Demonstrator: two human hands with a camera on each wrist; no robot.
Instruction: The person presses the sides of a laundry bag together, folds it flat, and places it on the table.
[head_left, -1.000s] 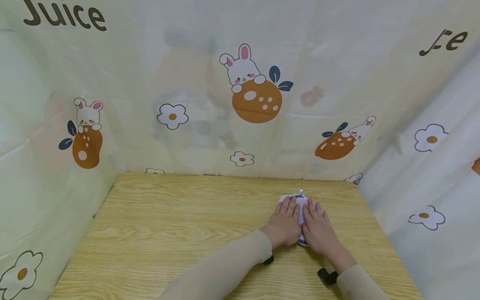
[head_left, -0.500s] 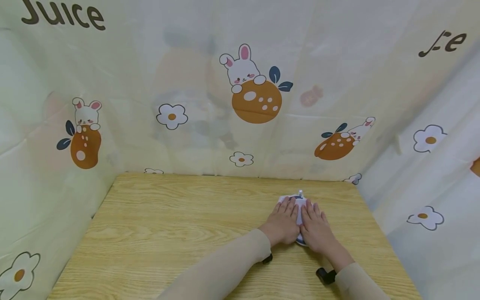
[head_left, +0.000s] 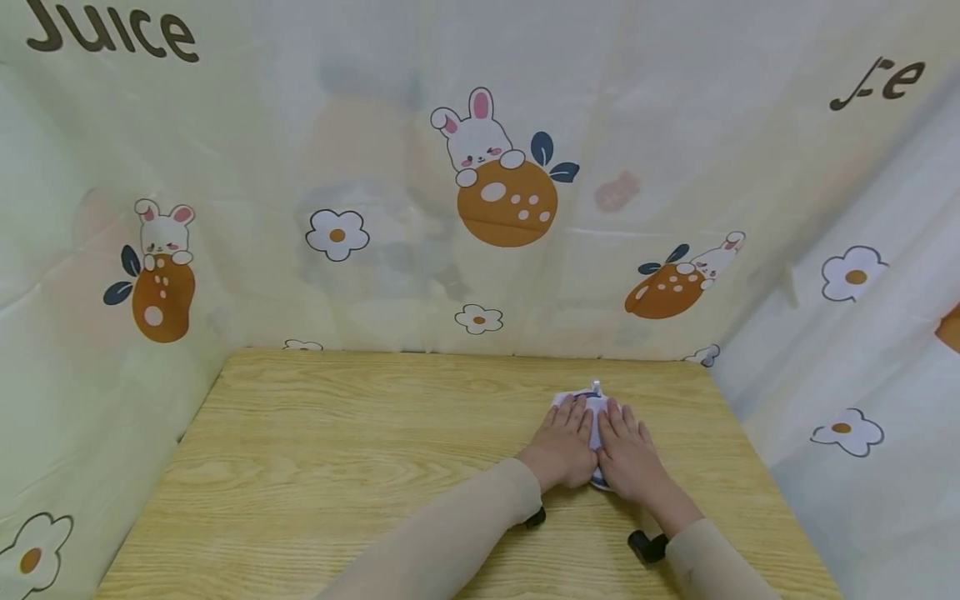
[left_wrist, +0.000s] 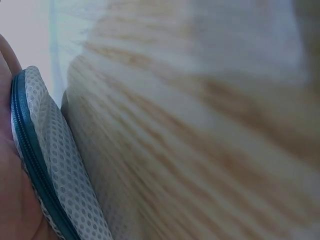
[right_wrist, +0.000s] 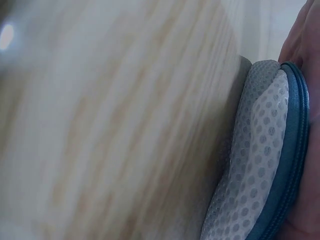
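A white mesh laundry bag (head_left: 596, 433) with a dark blue zipper lies on the table, and a small pale loop (head_left: 596, 387) sticks out at its far end. Both hands rest on top of it, side by side, mostly covering it. My left hand (head_left: 567, 442) lies over its left half with straight fingers pointing away from me. On the right half, my right hand (head_left: 630, 454) presses with its fingers extended. From the left wrist, the bag's padded mesh side (left_wrist: 62, 155) and zipper (left_wrist: 31, 150) show beneath the palm; the right wrist view has the same zipper edge (right_wrist: 296, 145).
The wood-grain table (head_left: 337, 450) stretches out to the left of the hands. A pale curtain (head_left: 390, 125) printed with rabbits, fruit and flowers hangs along the back and both sides. Black wrist camera mounts (head_left: 647, 547) sit under the wrists.
The head view has turned slightly, so the scene sits a little further left. Both hands stay on the bag in nearly the same pose.
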